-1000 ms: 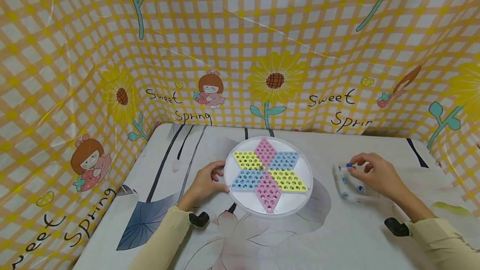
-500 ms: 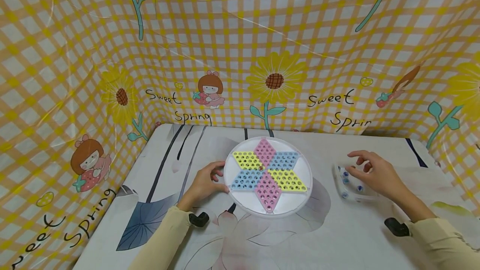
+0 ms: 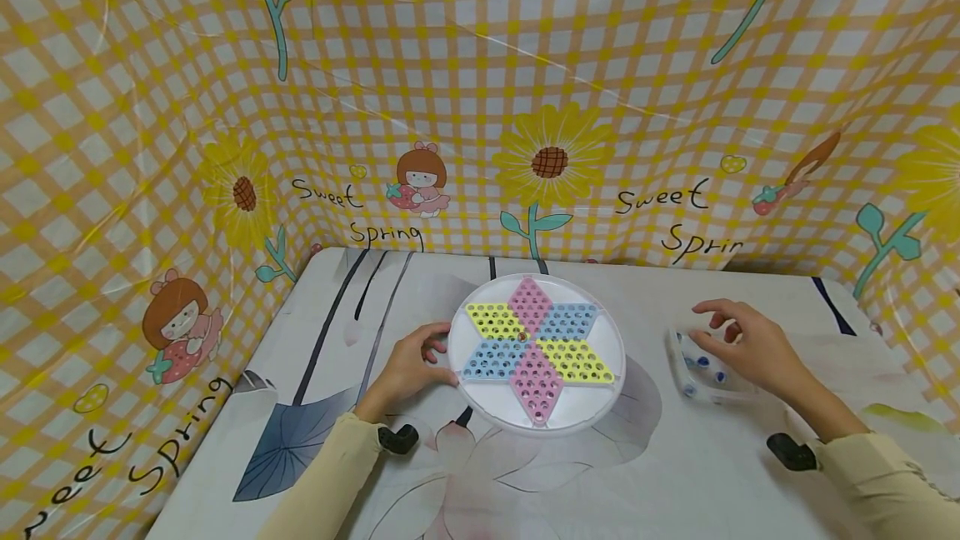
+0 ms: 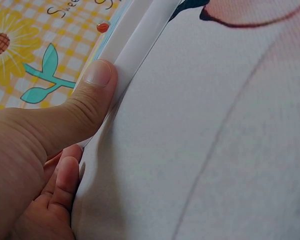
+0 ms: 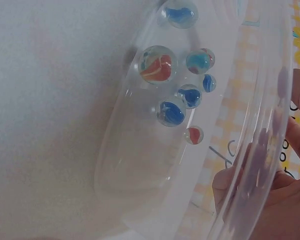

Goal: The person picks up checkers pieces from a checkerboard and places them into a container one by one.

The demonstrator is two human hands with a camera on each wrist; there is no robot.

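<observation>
A round white Chinese checkers board (image 3: 480, 402) with a pink, yellow and blue star lies mid-table. One reddish marble (image 3: 522, 337) sits near the star's centre. My left hand (image 3: 412, 363) holds the board's left rim; in the left wrist view its thumb (image 4: 97, 82) lies against the white edge, with other fingers bent beside it. To the right stands a clear plastic box (image 3: 686, 386) with several glass marbles, among them a blue marble (image 5: 171, 111) and a larger red-streaked marble (image 5: 157, 65). Above this box hovers my right hand (image 3: 750, 348), thumb and forefinger apart and nothing between them.
A pale, flower-printed cloth (image 3: 570, 494) covers the table. Yellow checked curtain (image 3: 465, 65) hangs close behind and along the left side. A small clear-looking object (image 3: 253, 382) lies at the table's left edge.
A second ago my right hand pinched a blue marble over the box. Its fingers have parted, and the marble has dropped in and rolled toward the others. My left hand stays put.
</observation>
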